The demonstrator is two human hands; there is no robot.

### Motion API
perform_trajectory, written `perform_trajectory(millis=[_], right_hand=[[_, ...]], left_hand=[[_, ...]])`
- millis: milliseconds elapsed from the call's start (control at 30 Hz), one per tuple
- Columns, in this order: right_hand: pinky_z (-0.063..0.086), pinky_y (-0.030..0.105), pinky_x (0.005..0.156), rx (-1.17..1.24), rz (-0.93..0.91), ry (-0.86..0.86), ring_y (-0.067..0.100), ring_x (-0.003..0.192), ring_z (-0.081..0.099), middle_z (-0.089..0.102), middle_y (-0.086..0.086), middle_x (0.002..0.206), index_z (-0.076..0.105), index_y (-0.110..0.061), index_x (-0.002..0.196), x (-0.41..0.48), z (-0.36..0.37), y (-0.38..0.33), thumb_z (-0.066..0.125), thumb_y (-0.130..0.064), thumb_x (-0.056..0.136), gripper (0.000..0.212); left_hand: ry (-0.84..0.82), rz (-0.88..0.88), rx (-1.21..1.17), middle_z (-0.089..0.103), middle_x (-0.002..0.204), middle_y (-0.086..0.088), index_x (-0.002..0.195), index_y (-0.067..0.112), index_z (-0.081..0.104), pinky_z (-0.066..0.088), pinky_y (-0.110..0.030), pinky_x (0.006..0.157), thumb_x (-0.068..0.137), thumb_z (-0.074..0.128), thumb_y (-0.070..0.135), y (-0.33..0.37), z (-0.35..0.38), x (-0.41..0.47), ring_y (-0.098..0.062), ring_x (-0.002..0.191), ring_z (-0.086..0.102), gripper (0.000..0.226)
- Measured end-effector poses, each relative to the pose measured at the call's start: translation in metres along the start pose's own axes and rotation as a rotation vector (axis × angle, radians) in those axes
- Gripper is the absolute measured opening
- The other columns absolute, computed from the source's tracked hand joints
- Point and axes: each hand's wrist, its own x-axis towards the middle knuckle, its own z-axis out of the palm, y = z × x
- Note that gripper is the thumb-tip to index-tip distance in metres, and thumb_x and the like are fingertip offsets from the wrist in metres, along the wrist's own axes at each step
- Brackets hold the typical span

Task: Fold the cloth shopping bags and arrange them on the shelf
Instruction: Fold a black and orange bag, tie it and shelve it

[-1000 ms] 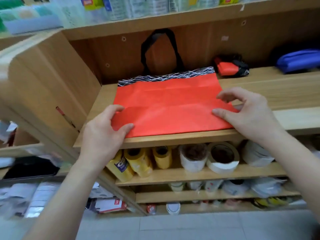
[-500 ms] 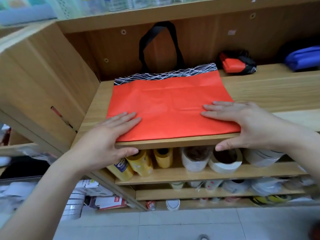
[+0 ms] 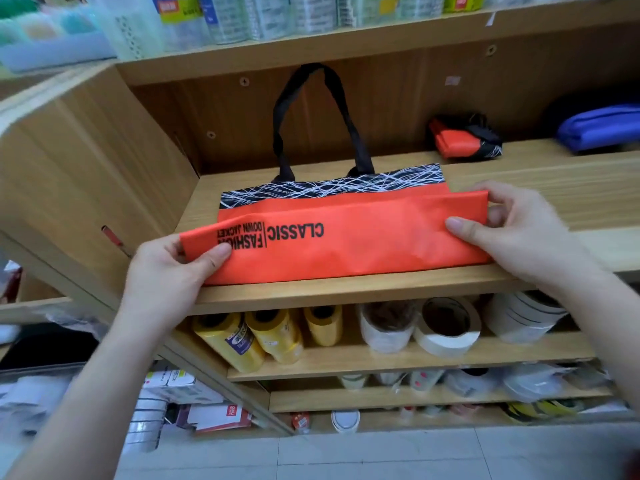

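While my left hand [image 3: 162, 271] and right hand [image 3: 519, 237] each pinch a lifted corner of the orange bag [image 3: 363, 244] on the shelf [image 3: 346, 293], I should lay both back evenly for a straight crease

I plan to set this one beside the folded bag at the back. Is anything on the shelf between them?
Nothing visible. Only bare shelf lies between the orange bag, pinched by left hand and right hand, and the folded bag.

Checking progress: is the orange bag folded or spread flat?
Partly folded: left hand and right hand pinch the near edge of the orange bag, turned over its body.
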Motion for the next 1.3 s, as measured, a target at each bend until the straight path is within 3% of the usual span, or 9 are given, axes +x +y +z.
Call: perform_trajectory(millis=[267, 367, 500, 667, 800, 933, 1033, 1200, 1300], right_hand=[[0.040, 0.035, 0.084, -0.462, -0.071, 0.229, 0.017, 0.091, 0.050, 0.046, -0.005, 0.104, 0.024, -0.050, 0.145, -0.005, 0.025, -0.002, 0.073, -0.034, 0.081, 0.082], [0.043, 0.041, 0.088, -0.491, -0.150, 0.188, 0.026, 0.099, 0.050, 0.035, 0.001, 0.121, 0.033, -0.049, 0.140, -0.005, 0.025, -0.003, 0.073, -0.024, 0.083, 0.074], [0.035, 0.056, 0.107, -0.557, -0.267, -0.094, 0.019, 0.134, 0.040, 0.047, -0.008, 0.143, 0.061, -0.038, 0.126, -0.003, 0.020, -0.002, 0.052, -0.033, 0.094, 0.034], [0.022, 0.048, 0.117, -0.635, -0.200, -0.473, -0.002, 0.142, 0.023, 0.030, -0.031, 0.151, 0.040, -0.060, 0.133, -0.001, -0.007, -0.001, 0.044, -0.096, 0.059, 0.083], [0.023, 0.025, 0.115, -0.542, -0.242, -0.517, -0.010, 0.137, 0.030, 0.038, -0.039, 0.142, 0.049, -0.061, 0.126, 0.000, -0.018, -0.002, 0.067, -0.074, 0.060, 0.070], [0.037, 0.002, 0.094, -0.279, -0.159, -0.378, -0.015, 0.107, 0.058, 0.065, -0.037, 0.108, 0.071, -0.057, 0.093, -0.001, -0.021, -0.004, 0.065, -0.062, 0.063, 0.031], [0.050, 0.021, 0.065, -0.150, -0.025, -0.171, -0.001, 0.070, 0.067, 0.074, -0.015, 0.077, 0.076, -0.031, 0.082, 0.002, -0.018, -0.003, 0.063, -0.063, 0.064, 0.039], [0.045, 0.014, 0.064, -0.125, 0.026, 0.071, -0.009, 0.073, 0.065, 0.070, -0.028, 0.075, 0.062, -0.041, 0.094, 0.008, 0.003, -0.008, 0.071, -0.049, 0.079, 0.020], [0.043, 0.020, 0.072, -0.314, 0.015, 0.192, 0.001, 0.078, 0.064, 0.068, -0.020, 0.087, 0.060, -0.034, 0.122, 0.010, 0.017, -0.008, 0.072, -0.046, 0.082, 0.043]], left_hand=[[0.166, 0.135, 0.490, 0.058, 0.078, 0.009, 0.085, 0.029, 0.070, 0.043, -0.034, 0.067, 0.079, 0.070, 0.055, -0.003, 0.015, -0.002, -0.024, 0.079, 0.058, 0.027], [0.187, 0.145, 0.483, 0.052, 0.098, 0.004, 0.099, 0.030, 0.057, 0.041, -0.033, 0.072, 0.077, 0.078, 0.041, -0.002, 0.017, -0.002, -0.017, 0.088, 0.054, 0.033], [-0.155, 0.401, 0.367, 0.050, 0.138, 0.015, 0.130, 0.038, 0.057, 0.037, -0.036, 0.109, 0.085, 0.073, 0.017, -0.001, 0.009, -0.001, -0.008, 0.130, 0.044, 0.052], [-0.604, 0.437, 0.571, 0.029, 0.147, 0.033, 0.137, 0.049, 0.039, 0.010, -0.014, 0.115, 0.065, 0.076, 0.065, -0.003, -0.009, 0.000, 0.011, 0.142, 0.016, 0.082], [-0.480, 0.394, 0.271, 0.066, 0.122, 0.019, 0.114, 0.038, 0.069, 0.037, -0.012, 0.105, 0.071, 0.081, 0.010, -0.003, -0.017, -0.002, 0.003, 0.121, 0.055, 0.053], [-0.300, 0.124, 0.054, 0.074, 0.086, 0.020, 0.084, 0.048, 0.076, 0.051, -0.016, 0.073, 0.068, 0.069, 0.043, -0.004, -0.016, 0.000, 0.007, 0.082, 0.066, 0.018], [-0.069, 0.052, 0.067, 0.068, 0.072, 0.031, 0.076, 0.040, 0.072, 0.045, -0.019, 0.064, 0.067, 0.064, 0.058, -0.005, -0.007, 0.002, 0.015, 0.068, 0.061, 0.021], [0.149, 0.106, 0.226, 0.066, 0.071, 0.019, 0.079, 0.039, 0.063, 0.042, -0.022, 0.059, 0.074, 0.076, 0.052, -0.003, 0.007, 0.004, 0.000, 0.071, 0.063, 0.020], [0.153, 0.097, 0.388, 0.060, 0.077, 0.012, 0.102, 0.034, 0.056, 0.040, -0.029, 0.059, 0.076, 0.075, 0.050, -0.005, 0.010, 0.008, -0.010, 0.073, 0.058, 0.037]])
